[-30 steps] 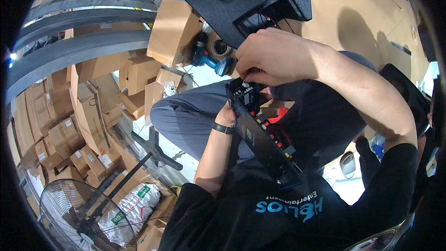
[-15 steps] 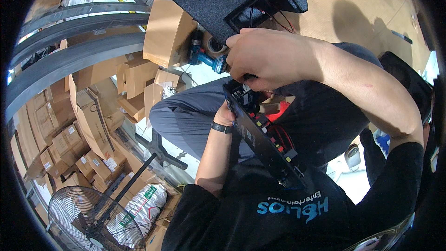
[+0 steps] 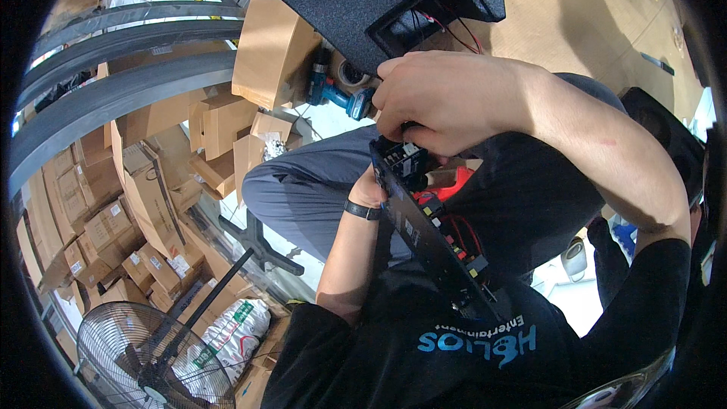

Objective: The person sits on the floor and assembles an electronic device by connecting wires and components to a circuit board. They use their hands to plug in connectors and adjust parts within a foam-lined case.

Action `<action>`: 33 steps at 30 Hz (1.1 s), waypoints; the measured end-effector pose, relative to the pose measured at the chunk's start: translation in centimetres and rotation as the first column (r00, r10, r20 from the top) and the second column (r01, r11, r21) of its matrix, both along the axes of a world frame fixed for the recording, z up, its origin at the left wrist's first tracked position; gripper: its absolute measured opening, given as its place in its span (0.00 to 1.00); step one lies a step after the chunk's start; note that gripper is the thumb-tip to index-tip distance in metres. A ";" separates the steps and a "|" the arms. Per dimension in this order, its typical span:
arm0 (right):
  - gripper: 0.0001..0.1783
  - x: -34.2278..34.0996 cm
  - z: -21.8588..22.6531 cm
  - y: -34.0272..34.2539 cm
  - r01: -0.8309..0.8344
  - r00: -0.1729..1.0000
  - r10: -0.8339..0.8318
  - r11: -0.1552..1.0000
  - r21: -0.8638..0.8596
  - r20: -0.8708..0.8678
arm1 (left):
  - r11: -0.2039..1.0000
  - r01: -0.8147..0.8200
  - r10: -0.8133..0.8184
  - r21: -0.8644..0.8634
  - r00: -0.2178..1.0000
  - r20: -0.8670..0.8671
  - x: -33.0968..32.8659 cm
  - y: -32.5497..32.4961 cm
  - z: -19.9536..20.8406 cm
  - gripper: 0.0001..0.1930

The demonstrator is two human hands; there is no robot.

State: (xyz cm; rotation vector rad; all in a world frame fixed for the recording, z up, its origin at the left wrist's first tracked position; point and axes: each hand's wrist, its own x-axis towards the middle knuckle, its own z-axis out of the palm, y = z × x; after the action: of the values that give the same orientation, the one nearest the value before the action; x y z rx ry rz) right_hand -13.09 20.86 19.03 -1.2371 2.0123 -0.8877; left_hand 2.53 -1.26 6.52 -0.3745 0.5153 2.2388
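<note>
A long black panel (image 3: 415, 231) with circuit parts and red and black wires along one side stands tilted over my lap. My left hand (image 3: 368, 187) grips its edge near the upper end, most of the fingers hidden behind it. At that same end my right hand (image 3: 447, 102) is closed, fingers bent down over the circuit parts; what it pinches is hidden. Just beyond lies a black textured speaker cabinet (image 3: 326, 11), with thin red and dark wires (image 3: 463, 36) coming out of its rectangular opening. A bright red object (image 3: 454, 183) shows partly behind the panel.
A blue cordless drill (image 3: 333, 96) and a roll of tape (image 3: 350, 74) lie beside an open cardboard box (image 3: 269, 53). Metal rails (image 3: 129, 91), stacked cartons (image 3: 106, 235) and a standing fan (image 3: 155, 356) fill the left. A black-cased item (image 3: 670, 132) is at the right.
The panel's upper end has shifted slightly right and down, baring more of its circuit parts. My right hand has moved slightly down with it, still bent over that end.
</note>
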 end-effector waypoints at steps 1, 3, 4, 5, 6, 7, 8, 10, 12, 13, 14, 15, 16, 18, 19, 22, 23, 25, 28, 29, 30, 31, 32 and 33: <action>0.06 0.0 0.1 0.0 0.007 1.000 -0.007 1.000 0.006 0.008 | 1.000 0.012 -0.013 -0.023 1.000 -0.022 -0.1 0.0 0.0 0.61; 0.06 0.1 0.3 0.1 0.017 1.000 -0.018 0.999 0.027 0.020 | 0.996 0.039 -0.047 -0.086 0.995 -0.084 -0.2 0.1 -0.1 0.57; 0.06 0.2 0.4 0.1 0.022 0.999 -0.023 1.000 0.021 0.040 | 0.992 0.057 -0.072 -0.113 0.988 -0.133 -0.3 0.1 -0.1 0.55; 0.06 0.2 0.4 0.0 0.025 0.998 -0.027 0.999 0.024 0.055 | 0.990 0.058 -0.070 -0.131 0.993 -0.090 -0.4 0.1 0.0 0.54; 0.06 0.2 0.5 0.0 0.023 0.998 -0.026 0.998 0.052 0.063 | 0.989 0.062 -0.070 -0.136 0.996 -0.059 -0.4 0.1 0.1 0.53; 0.06 0.2 0.6 0.0 0.019 0.998 -0.021 0.999 0.045 0.051 | 0.997 0.051 -0.055 -0.059 0.996 -0.064 -0.5 0.2 0.1 0.51; 0.06 0.2 0.6 0.0 0.011 0.999 -0.013 0.998 0.062 0.033 | 0.989 0.065 -0.063 -0.133 0.998 0.016 -0.5 0.3 0.1 0.50; 0.06 0.2 0.7 0.0 0.008 1.000 -0.009 0.997 0.074 0.025 | 0.993 0.054 -0.054 -0.106 0.999 0.010 -0.6 0.5 0.0 0.47; 0.05 0.3 0.6 0.0 0.014 0.999 -0.017 0.998 0.063 0.047 | 0.998 0.029 -0.038 -0.052 0.984 -0.176 -0.4 0.6 0.0 0.43; 0.05 0.3 0.6 0.0 0.026 0.998 -0.027 0.999 0.027 0.064 | 0.999 0.031 -0.037 -0.029 0.978 -0.204 -0.4 0.5 -0.1 0.45; 0.05 0.3 0.6 0.0 0.038 0.996 -0.037 0.999 -0.009 0.083 | 0.999 0.034 -0.035 -0.007 0.972 -0.232 -0.2 0.4 -0.2 0.47; 0.05 0.3 0.6 0.1 0.044 0.995 -0.043 0.999 -0.014 0.089 | 0.999 0.048 -0.047 0.005 0.987 -0.153 -0.4 0.1 -0.4 0.55; 0.05 0.2 0.5 0.1 0.054 0.996 -0.050 0.997 -0.056 0.079 | 0.998 0.062 -0.062 -0.007 0.993 -0.100 -0.3 -0.2 -0.5 0.60; 0.05 0.1 0.6 0.3 0.060 0.998 -0.059 0.997 -0.048 0.036 | 0.994 0.092 -0.093 -0.053 0.995 -0.025 -0.2 -0.6 -0.6 0.66; 0.05 0.2 0.7 0.3 0.055 0.998 -0.053 0.997 -0.057 0.040 | 0.993 0.097 -0.097 -0.067 0.995 0.002 -0.1 -0.6 -0.7 0.66; 0.05 0.2 0.9 0.4 0.037 0.998 -0.037 0.999 0.004 0.050 | 0.993 0.094 -0.087 -0.069 0.991 0.098 0.0 -0.4 -0.7 0.66; 0.05 0.3 1.0 0.4 0.036 0.998 -0.037 0.999 0.023 0.044 | 0.994 0.092 -0.083 -0.063 0.987 0.135 -0.1 -0.3 -0.7 0.66; 0.05 0.4 1.0 0.4 0.025 0.999 -0.026 0.999 0.042 0.030 | 0.994 0.095 -0.083 -0.055 0.977 0.197 -0.3 -0.1 -0.7 0.66; 0.05 0.5 0.8 0.4 0.015 1.000 -0.015 1.000 0.005 0.017 | 0.994 0.094 -0.079 -0.056 0.971 0.228 -0.6 0.2 -0.8 0.66; 0.05 0.4 0.7 0.5 0.023 1.000 -0.022 0.999 -0.030 0.020 | 0.994 0.097 -0.082 -0.055 0.969 0.232 -0.6 0.2 -0.9 0.65; 0.05 0.5 0.6 0.6 0.026 0.999 -0.025 0.999 -0.021 0.029 | 0.993 0.109 -0.094 -0.049 0.967 0.237 -0.7 0.2 -1.0 0.65; 0.05 0.5 0.6 0.6 0.025 1.000 -0.024 0.998 -0.060 0.019 | 0.992 0.113 -0.100 -0.050 0.972 0.214 -0.6 0.2 -1.0 0.65; 0.05 0.5 0.5 0.6 0.019 1.000 -0.018 0.998 -0.053 0.015 | 0.992 0.117 -0.105 -0.051 0.976 0.192 -0.5 0.1 -1.0 0.65; 0.05 0.5 0.5 0.6 0.014 1.000 -0.014 0.999 -0.045 0.011 | 0.992 0.113 -0.104 -0.059 0.985 0.139 -0.2 0.0 -0.8 0.65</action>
State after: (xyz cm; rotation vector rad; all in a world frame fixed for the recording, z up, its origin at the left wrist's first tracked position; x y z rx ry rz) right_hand -12.59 21.43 19.57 -1.2418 2.0053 -0.9492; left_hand 2.34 -1.25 5.71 -0.5174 0.5257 2.0784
